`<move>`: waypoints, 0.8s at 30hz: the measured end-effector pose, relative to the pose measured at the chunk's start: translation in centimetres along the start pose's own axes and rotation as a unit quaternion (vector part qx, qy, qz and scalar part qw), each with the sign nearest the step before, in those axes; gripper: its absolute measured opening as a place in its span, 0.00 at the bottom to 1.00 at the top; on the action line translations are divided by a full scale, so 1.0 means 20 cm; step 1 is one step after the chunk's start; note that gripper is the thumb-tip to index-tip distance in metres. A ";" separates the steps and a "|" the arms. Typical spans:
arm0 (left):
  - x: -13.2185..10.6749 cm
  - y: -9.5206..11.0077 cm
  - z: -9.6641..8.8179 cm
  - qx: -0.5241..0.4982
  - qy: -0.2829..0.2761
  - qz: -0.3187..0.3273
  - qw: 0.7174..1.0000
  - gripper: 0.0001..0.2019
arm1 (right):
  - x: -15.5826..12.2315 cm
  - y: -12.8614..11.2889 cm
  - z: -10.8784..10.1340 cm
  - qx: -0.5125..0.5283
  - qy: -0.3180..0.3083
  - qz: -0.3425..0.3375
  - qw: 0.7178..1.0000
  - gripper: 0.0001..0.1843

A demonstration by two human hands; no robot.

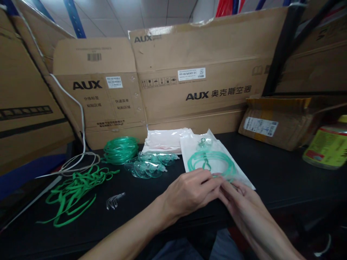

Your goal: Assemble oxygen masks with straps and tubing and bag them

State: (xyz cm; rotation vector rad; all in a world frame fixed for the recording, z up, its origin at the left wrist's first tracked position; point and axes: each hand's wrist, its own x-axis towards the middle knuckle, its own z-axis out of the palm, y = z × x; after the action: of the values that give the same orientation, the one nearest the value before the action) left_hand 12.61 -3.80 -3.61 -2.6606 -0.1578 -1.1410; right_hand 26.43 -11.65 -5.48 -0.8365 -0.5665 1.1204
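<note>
A white-backed pouch lies in front of me with a coil of pale green tubing and a clear piece with a green strap at its far end. At its near edge, my left hand and my right hand meet, fingertips pinched together on the pouch's edge. The exact grip is partly hidden behind the fingers. Left of the pouch sit several clear green oxygen masks, nested together. Behind them is a thick bundle of green tubing.
A stack of white pouches lies behind the masks. Loose green elastic straps and several small metal strips are on the black table at left. Cardboard boxes wall the back. A yellow-labelled bottle stands right.
</note>
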 end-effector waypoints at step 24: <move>0.35 -0.09 0.29 -0.033 -0.167 -0.002 0.985 0.13 | 0.44 -0.13 -0.25 0.016 0.136 -0.101 0.985 0.09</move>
State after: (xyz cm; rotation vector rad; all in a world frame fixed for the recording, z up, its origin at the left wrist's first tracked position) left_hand 21.20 -0.40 -2.08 -2.8933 -0.1852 -0.7043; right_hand 34.79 -5.40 -6.39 -0.8677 -0.3936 0.8125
